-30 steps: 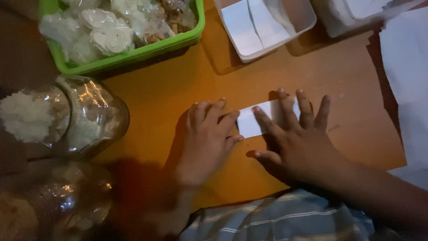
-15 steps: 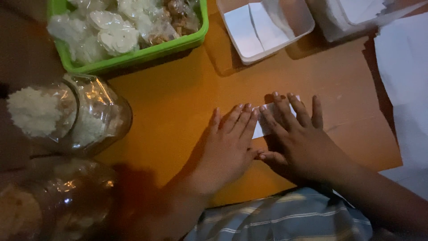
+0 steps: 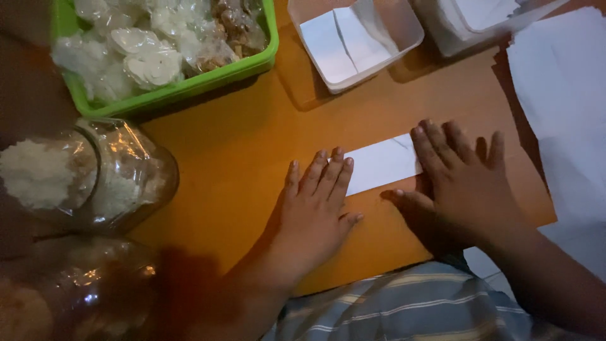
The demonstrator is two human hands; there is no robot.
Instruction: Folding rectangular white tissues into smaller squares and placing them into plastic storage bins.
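Head view: a stack of white paper sheets (image 3: 562, 95) is seen right of the folded white paper strip (image 3: 382, 165), overlapped by nothing. The strip is pressed flat on the orange wooden tabletop (image 3: 227, 170) under the open left hand (image 3: 315, 211) and open right hand (image 3: 464, 183). Beyond it, a clear plastic box (image 3: 356, 41) holds folded papers; a green plastic tray (image 3: 167, 53) holds wrapped packets.

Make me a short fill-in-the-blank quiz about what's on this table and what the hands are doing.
1. Both hands, the left hand and right hand, press flat on a folded white ____.
2. The basket holding small wrapped packets is ____ in colour.
3. The tabletop is ____ in colour.
4. The clear jar lies at the person's ____ side.

Missing words: paper; green; orange; left
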